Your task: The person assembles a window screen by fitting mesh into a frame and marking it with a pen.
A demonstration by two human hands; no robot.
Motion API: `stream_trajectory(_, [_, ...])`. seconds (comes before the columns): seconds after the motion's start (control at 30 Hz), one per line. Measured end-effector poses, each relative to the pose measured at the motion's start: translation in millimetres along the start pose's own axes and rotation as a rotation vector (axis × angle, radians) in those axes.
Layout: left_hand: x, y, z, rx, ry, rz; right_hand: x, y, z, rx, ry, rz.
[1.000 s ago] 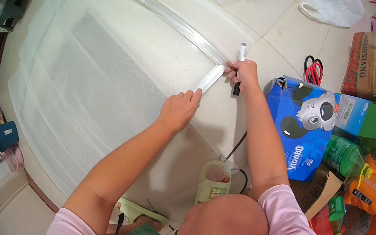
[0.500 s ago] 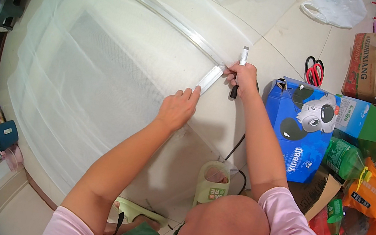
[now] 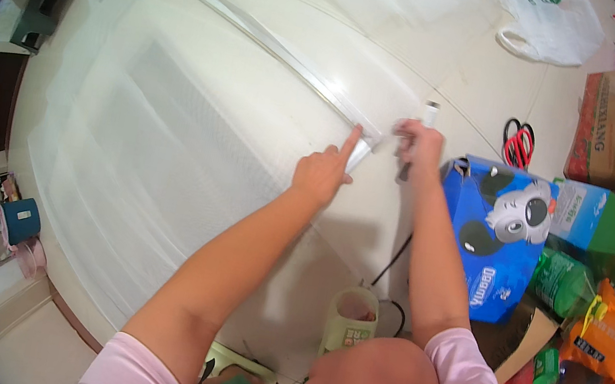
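Note:
A slim silvery metal frame [image 3: 263, 39] lies on thin white mesh [image 3: 167, 162] spread over the floor. At its near right corner, my left hand [image 3: 318, 176] reaches along a short strip of the frame, the index fingertip stretched out onto the corner. The thumb rests beside the strip, and the other fingers are bent. Just right of that corner is my right hand [image 3: 423, 144], raised a little and blurred. It is closed around a white and black marker-shaped tool [image 3: 431, 113], held upright. A pale wisp by its fingertips is too smeared to make out.
To the right stand a blue box [image 3: 496, 246] with a cartoon animal, red and black scissors [image 3: 518, 145], cardboard cartons [image 3: 604, 122], a green bottle [image 3: 563, 281] and an orange bag [image 3: 611, 332]. A white plastic bag [image 3: 550, 29] lies at the far right. A dark cord runs near my slipper [image 3: 337, 333].
My left hand has slid up and right along the strip to the corner, its index finger now stretched out. My right hand has moved off the corner to the right with the tool.

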State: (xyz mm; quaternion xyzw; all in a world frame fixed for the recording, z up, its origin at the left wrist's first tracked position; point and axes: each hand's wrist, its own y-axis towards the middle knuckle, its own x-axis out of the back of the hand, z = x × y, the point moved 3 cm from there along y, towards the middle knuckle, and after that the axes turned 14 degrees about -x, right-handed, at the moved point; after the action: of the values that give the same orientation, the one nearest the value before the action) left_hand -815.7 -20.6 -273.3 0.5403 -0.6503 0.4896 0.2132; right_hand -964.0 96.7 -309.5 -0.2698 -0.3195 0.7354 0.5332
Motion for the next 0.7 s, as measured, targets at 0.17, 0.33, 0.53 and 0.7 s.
stream_trajectory(0.17, [11,20,-1,0.060,-0.055,0.131,-11,8,42,-0.094,0.223,0.188])
stream_trajectory(0.33, [18,33,-4,-0.187,0.197,-0.218,-41,25,44,0.125,-0.099,-0.048])
stream_trajectory(0.53, [18,50,-4,-0.192,0.129,-0.205,7,73,84,0.361,-0.525,-0.618])
stream_trajectory(0.7, [16,48,5,-0.229,0.118,-0.241,-5,40,101,0.211,-0.765,-0.690])
